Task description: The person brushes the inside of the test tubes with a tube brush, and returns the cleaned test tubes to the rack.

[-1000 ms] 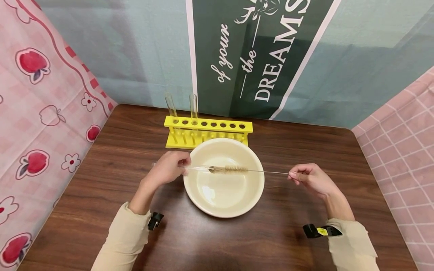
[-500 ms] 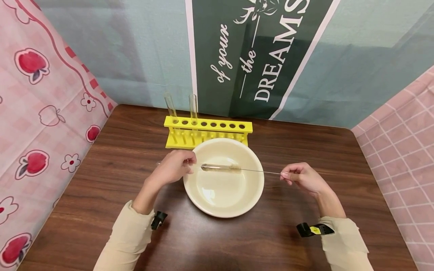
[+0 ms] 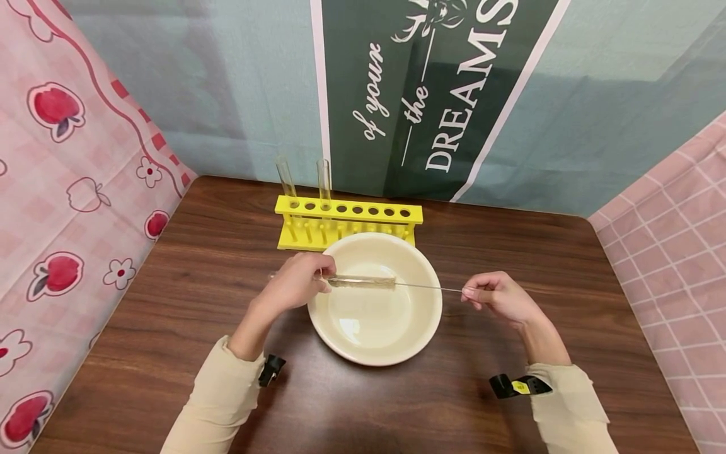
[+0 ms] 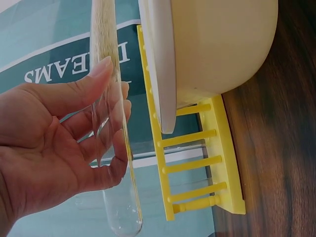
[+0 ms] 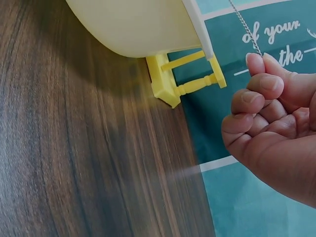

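My left hand [image 3: 297,280] grips a clear glass test tube [image 4: 121,207], which lies nearly level over the left part of a cream basin [image 3: 374,343]. Its rounded end sticks out past the little finger in the left wrist view. Inside the tube sits the bristle head of a test tube brush [image 4: 102,29], its tip close to the thumb. The brush's twisted wire stem [image 5: 242,22] runs right, across the basin's rim. Thumb and forefinger of my right hand [image 3: 496,296] pinch the end of that wire, right of the basin; its other fingers are curled.
Behind the basin stands a yellow test tube rack [image 3: 348,210], partly hidden by it. Two glass test tubes [image 3: 324,183] stand in its left holes. The dark wooden table [image 3: 397,410] meets a printed cloth [image 3: 272,94] at the back and pink cloths at both sides.
My right hand has moved left, pushing the brush deeper, so its bristles went from partly outside to inside the tube. My left hand has shifted slightly right with the tube.
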Demonstrator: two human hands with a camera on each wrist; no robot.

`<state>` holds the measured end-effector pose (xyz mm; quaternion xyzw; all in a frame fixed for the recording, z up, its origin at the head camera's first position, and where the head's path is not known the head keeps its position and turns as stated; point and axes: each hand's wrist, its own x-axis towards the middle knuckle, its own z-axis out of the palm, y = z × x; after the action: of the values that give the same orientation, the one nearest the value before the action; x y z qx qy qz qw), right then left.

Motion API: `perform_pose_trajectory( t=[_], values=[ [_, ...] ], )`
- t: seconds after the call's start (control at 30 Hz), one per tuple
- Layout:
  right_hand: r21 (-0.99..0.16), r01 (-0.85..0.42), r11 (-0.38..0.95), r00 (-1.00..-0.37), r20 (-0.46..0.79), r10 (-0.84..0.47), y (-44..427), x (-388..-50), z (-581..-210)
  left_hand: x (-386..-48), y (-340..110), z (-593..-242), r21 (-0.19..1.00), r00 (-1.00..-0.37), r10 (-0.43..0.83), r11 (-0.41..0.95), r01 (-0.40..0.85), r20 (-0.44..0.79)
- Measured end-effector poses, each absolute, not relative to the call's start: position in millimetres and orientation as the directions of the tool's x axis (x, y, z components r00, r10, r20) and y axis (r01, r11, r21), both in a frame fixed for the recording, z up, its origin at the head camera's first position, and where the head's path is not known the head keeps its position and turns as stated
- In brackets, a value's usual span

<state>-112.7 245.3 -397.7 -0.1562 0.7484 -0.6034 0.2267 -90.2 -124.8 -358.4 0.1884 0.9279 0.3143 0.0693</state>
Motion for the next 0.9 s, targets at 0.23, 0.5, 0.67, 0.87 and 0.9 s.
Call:
perform_pose_trajectory(
  t=[0.23,0.5,0.67,0.87,0.9],
  values=[
    [-0.966,0.038,0.256,-0.832,-0.173,-0.527,233,-112,-399,-90,-118,-359,0.608,-0.91,0.414,0.727,0.32,-0.017],
    [-0.958,0.024,0.286,-0.828,-0.179,-0.532,221,-111,-400,-90,-111,-359,0.59,-0.91,0.413,0.744,0.314,-0.036],
    [-0.96,0.018,0.278,-0.821,-0.173,-0.544,213,-109,-399,-89,-106,-360,0.584,-0.908,0.418,0.744,0.324,-0.029],
    [-0.958,0.008,0.288,-0.82,-0.17,-0.546,204,-108,-399,-87,-99,-362,0.58,-0.903,0.429,0.742,0.334,-0.028],
    [-0.956,0.011,0.294,-0.822,-0.176,-0.541,203,-108,-399,-86,-97,-362,0.576,-0.899,0.436,0.741,0.344,-0.025]
  ],
)
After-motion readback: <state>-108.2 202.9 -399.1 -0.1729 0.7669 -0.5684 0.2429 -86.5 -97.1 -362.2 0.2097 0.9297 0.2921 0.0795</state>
